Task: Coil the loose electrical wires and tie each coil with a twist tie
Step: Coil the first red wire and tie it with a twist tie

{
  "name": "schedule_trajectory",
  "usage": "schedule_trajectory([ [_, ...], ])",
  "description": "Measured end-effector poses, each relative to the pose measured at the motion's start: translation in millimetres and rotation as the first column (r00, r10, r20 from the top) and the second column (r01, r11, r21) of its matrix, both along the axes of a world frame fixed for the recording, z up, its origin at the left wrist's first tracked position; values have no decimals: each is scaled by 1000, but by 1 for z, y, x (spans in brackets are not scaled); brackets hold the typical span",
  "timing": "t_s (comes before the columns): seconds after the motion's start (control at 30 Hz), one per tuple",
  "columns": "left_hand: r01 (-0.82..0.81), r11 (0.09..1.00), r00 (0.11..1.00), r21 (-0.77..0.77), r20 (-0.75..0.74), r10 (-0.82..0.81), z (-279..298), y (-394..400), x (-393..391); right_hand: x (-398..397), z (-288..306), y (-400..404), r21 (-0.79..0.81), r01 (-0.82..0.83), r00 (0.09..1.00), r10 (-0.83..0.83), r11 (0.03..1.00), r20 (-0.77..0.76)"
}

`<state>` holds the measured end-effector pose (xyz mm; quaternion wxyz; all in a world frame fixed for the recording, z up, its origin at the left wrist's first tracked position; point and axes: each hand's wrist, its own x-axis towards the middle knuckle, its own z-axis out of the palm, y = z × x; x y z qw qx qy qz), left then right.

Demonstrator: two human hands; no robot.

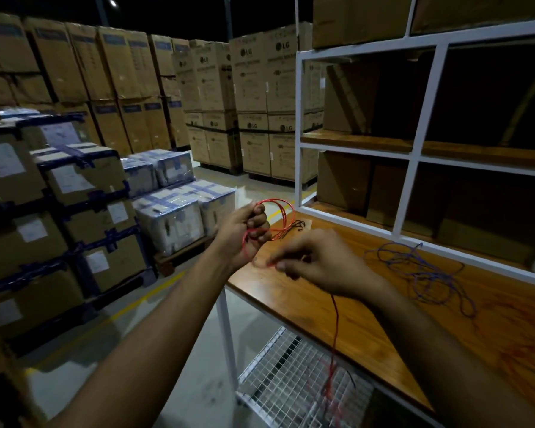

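Red electrical wire (277, 208) is gathered into a few loops in the left hand (246, 231), which is closed in a fist around the coil, held in the air just off the near left corner of a wooden workbench (368, 307). The right hand (318, 262) hovers above that corner, thumb and fingertips pinched narrow on the loose run of the same wire, whose tail drops past the front edge toward a wire mesh shelf (291, 384) below.

This looks like the coiling step, part done. The next move likely calls for feeding another loop into the left fist while keeping the earlier turns together, then finding a twist tie. Thin dark pieces (297, 225) lie near the left edge behind the hands and may be ties; too small to tell.

A blue wire (430, 270) lies tangled and uncoiled on the bench toward its back edge, well apart from the hands.

White shelving (413, 193) with cardboard boxes rises behind the bench. The room is a dim warehouse of stacked cartons (254, 88) on pallets.
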<state>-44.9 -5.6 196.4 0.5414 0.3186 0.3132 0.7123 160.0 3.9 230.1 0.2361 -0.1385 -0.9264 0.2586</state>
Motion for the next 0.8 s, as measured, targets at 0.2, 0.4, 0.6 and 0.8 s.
schedule_trajectory([
  [0.2, 5, 1000, 999, -2, 34, -5, -8, -1, 0, -3, 2, 19, -401, 189, 791, -381, 896, -479],
  [0.4, -29, 999, 999, 35, 38, 28, 1, -9, -4, -3, -31, 41, -780, 384, 666, -733, 494, -136],
  [0.6, -69, 997, 997, 37, 26, 68, 7, -6, -3, -18, -48, 26, -153, 467, 789, -332, 871, 517],
  [0.8, -68, 997, 983, -29, -174, 62, -2, -3, 1, -20, -5, 2, -43, -63, 932, 74, 997, 355],
])
